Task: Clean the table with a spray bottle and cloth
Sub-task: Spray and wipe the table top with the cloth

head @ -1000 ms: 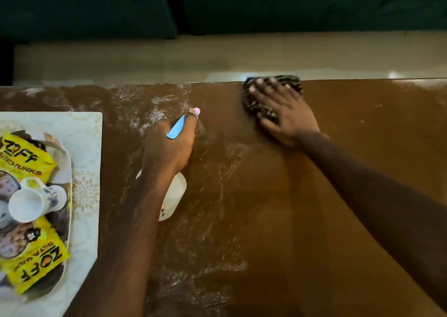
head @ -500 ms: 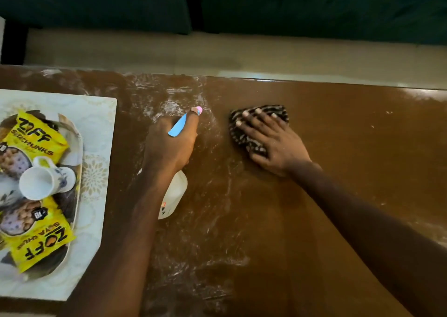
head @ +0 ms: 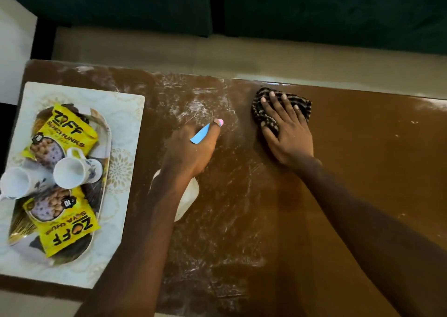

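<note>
My left hand (head: 191,149) grips a white spray bottle (head: 187,200) with a light blue trigger and pink nozzle tip, held just above the brown table (head: 362,171); most of the bottle is hidden under my hand and wrist. White smears and streaks cover the table around and below the bottle. To the right, my right hand (head: 286,133) lies flat with spread fingers on a dark striped cloth (head: 260,108), pressing it on the table near the far edge.
A pale patterned mat (head: 125,113) at the table's left end carries an oval tray (head: 105,133) with two yellow snack packets (head: 65,130) and two white cups (head: 72,171). Beyond the far table edge lie a beige floor strip and a dark green sofa (head: 314,9).
My right hand slid the cloth toward me and to the left, then back out toward the far edge. The left hand with the bottle stayed put. The view shifted left.
</note>
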